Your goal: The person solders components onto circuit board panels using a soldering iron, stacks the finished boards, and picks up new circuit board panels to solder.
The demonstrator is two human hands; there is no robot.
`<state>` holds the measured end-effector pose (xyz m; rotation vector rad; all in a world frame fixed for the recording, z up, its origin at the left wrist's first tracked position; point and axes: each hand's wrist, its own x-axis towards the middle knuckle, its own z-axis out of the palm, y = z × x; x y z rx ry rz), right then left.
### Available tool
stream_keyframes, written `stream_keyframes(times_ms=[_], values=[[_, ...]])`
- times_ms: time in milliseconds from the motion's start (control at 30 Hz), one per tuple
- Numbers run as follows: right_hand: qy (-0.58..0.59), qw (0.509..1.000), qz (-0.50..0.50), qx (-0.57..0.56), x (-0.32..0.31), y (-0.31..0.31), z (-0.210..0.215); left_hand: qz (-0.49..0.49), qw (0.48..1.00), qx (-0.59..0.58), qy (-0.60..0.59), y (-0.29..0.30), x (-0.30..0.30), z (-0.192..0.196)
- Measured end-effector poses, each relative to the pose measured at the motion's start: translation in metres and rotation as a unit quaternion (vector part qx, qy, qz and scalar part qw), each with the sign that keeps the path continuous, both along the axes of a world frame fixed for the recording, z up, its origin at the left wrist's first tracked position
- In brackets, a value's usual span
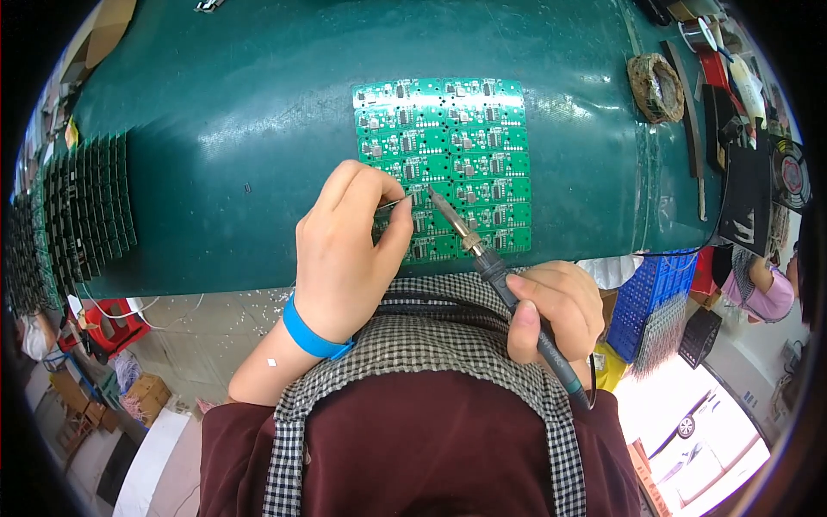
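I see my right hand (556, 310), low and right of centre in the frame, closed in a pen grip around the handle of a soldering iron (491, 267), whose tip comes down on the green panel of circuit boards (444, 164) lying at the middle of the frame on the dark green mat (215, 155). My left hand (345, 250), just left of centre, is pinched around a thin metal piece, tweezers or solder wire (394, 205); I cannot tell which, and its end sits close beside the iron's tip over the lower rows of the panel. The danger I judge most likely is the hot tip sliding sideways and bridging neighbouring pads or chip legs, since the parts there look tightly packed. My left fingertips are near the tip, so a small slip could burn them. The panel seems to lie loose on the mat, with nothing visibly clamping it, so pressure from the iron might push it and smear a joint. Holding the heat too long on one spot could lift a pad. The iron's cord trails off toward the lower right behind my hand, and a tug there would jerk the tip. The racks of dark boards (77, 207) at the left edge and the brass-wool tip cleaner (656, 86) at upper right sit well apart from this.
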<state>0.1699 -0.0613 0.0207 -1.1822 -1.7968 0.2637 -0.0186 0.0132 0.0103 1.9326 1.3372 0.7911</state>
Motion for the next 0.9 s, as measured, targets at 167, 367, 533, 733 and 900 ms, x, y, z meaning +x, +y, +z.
stream_keyframes(times_ms=[167, 367, 533, 733, 900], values=[[-0.007, 1.000, 0.007, -0.010, -0.002, -0.001, 0.000, -0.006, 1.000, 0.021, -0.003, -0.004, 0.001, -0.004], [-0.001, 1.000, 0.001, -0.007, -0.004, -0.002, -0.004, -0.010, 1.000, 0.020, 0.010, -0.005, 0.002, -0.003], [0.000, 1.000, 0.002, -0.006, -0.004, -0.005, -0.005, -0.022, 0.997, 0.079, 0.013, -0.006, 0.001, -0.008], [-0.002, 1.000, -0.005, 0.018, -0.001, -0.015, -0.003, 0.000, 0.999, 0.037, 0.018, -0.013, -0.002, -0.001], [0.006, 1.000, -0.002, 0.009, -0.002, -0.017, -0.003, -0.016, 0.999, 0.033, -0.007, -0.020, -0.004, -0.004]])
